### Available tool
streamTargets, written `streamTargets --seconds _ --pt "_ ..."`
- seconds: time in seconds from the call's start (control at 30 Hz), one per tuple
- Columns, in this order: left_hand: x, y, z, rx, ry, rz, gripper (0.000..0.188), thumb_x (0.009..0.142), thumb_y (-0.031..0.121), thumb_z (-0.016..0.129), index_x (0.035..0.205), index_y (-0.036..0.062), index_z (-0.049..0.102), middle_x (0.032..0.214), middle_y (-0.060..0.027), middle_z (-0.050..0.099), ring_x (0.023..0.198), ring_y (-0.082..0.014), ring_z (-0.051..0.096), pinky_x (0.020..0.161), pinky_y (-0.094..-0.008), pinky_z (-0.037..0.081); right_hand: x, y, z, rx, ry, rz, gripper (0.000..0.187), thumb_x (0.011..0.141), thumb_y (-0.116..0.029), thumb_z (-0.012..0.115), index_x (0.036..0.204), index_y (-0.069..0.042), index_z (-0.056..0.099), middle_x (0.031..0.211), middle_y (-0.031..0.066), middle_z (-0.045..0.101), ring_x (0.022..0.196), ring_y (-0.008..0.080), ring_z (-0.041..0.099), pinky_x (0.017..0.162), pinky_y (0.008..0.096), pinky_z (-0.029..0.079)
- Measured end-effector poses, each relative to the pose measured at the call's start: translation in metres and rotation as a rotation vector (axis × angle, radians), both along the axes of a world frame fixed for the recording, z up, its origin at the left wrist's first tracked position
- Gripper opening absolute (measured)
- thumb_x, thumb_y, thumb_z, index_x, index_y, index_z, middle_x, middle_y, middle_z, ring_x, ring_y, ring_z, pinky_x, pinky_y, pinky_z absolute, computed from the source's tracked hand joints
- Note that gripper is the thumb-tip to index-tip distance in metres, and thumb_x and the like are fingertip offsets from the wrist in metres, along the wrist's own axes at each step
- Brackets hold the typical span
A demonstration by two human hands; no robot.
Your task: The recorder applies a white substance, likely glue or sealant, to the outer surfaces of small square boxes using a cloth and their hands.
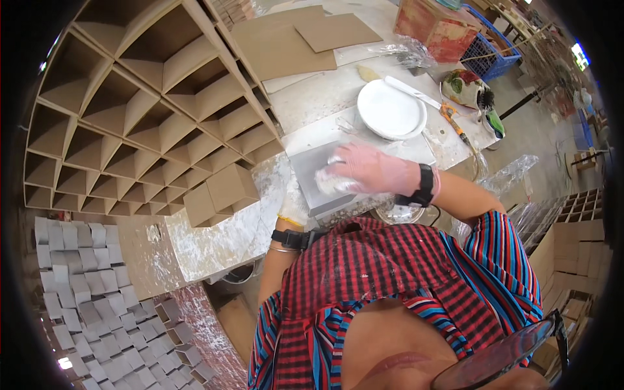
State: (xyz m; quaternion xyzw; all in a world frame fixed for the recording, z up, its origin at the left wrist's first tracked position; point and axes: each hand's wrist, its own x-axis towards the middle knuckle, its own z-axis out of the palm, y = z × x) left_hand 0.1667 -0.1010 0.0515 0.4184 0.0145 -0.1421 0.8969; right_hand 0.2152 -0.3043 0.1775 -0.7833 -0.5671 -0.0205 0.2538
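A flat-faced grey box (pixel 309 170) is in front of my chest at the table edge. My right hand (pixel 367 170), in a thin pinkish glove, is closed over a white wad (pixel 333 182), a cloth or sponge, pressed on the grey face. Along the box's left side is my left hand (pixel 294 200), in a whitish glove with a yellow cuff; it grips the box there, its fingertips mostly hidden. Beyond my right hand sits a round white tub (pixel 392 112) of white paste or liquid. A wide white brush or scraper (pixel 412 91) lies across its rim.
A large brown cardboard divider grid (pixel 130 117) stands at left, with small brown boxes (pixel 224 192) beside it. Many grey boxes (pixel 97 286) are stacked lower left. Cardboard sheets (pixel 286 45), a red-stained box (pixel 434 29) and a blue crate (pixel 484 55) are at the far side.
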Motion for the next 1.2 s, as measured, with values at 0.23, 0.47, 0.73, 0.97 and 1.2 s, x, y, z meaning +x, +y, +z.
streamTargets --seconds 0.23,0.47,0.73,0.97,1.2 --pt "-0.007 -0.009 0.034 -0.106 0.355 0.072 0.044 0.098 0.035 0.042 0.129 0.0036 0.050 0.122 -0.0122 0.058 0.112 -0.0256 0.057 0.092 -0.0406 0.050 0.072 -0.004 -0.007 0.120 0.059 -0.417 0.037 0.080 -0.010 0.061 0.117 -0.007 0.054 0.105 0.0163 0.055 0.103 0.0336 0.054 0.090 0.0398 0.044" --pt "0.002 -0.010 -0.009 -0.513 0.066 -0.060 0.041 0.094 0.026 0.050 0.127 0.0018 0.050 0.124 -0.0141 0.056 0.113 -0.0268 0.055 0.096 -0.0399 0.047 0.074 -0.014 0.000 0.225 0.385 -0.365 0.041 0.083 -0.008 0.056 0.123 -0.003 0.049 0.116 0.0184 0.055 0.110 0.0328 0.053 0.097 0.0367 0.040" --pt "0.010 0.000 -0.037 -0.378 0.041 0.088 0.036 0.100 0.027 0.037 0.126 0.0052 0.049 0.118 -0.0111 0.057 0.108 -0.0262 0.056 0.094 -0.0396 0.047 0.040 0.005 0.031 0.122 0.311 -0.231 0.042 0.081 -0.010 0.058 0.121 -0.004 0.051 0.112 0.0183 0.055 0.107 0.0350 0.053 0.094 0.0395 0.042" --pt "0.019 -0.016 0.031 -0.524 0.063 0.259 0.045 0.098 0.034 0.043 0.131 0.0035 0.044 0.119 -0.0090 0.055 0.107 -0.0228 0.056 0.091 -0.0341 0.047 0.016 0.016 0.014 -0.082 0.112 -0.436 0.042 0.079 -0.016 0.063 0.120 -0.007 0.055 0.102 0.0161 0.056 0.097 0.0330 0.057 0.084 0.0410 0.047" --pt "0.029 -0.011 0.016 -0.378 0.152 0.279 0.049 0.098 0.045 0.040 0.127 0.0064 0.048 0.119 -0.0111 0.056 0.106 -0.0237 0.057 0.090 -0.0361 0.050 -0.024 0.026 -0.020 0.093 -0.010 -0.300 0.038 0.078 -0.019 0.066 0.114 -0.008 0.060 0.105 0.0196 0.058 0.096 0.0351 0.058 0.082 0.0416 0.049"
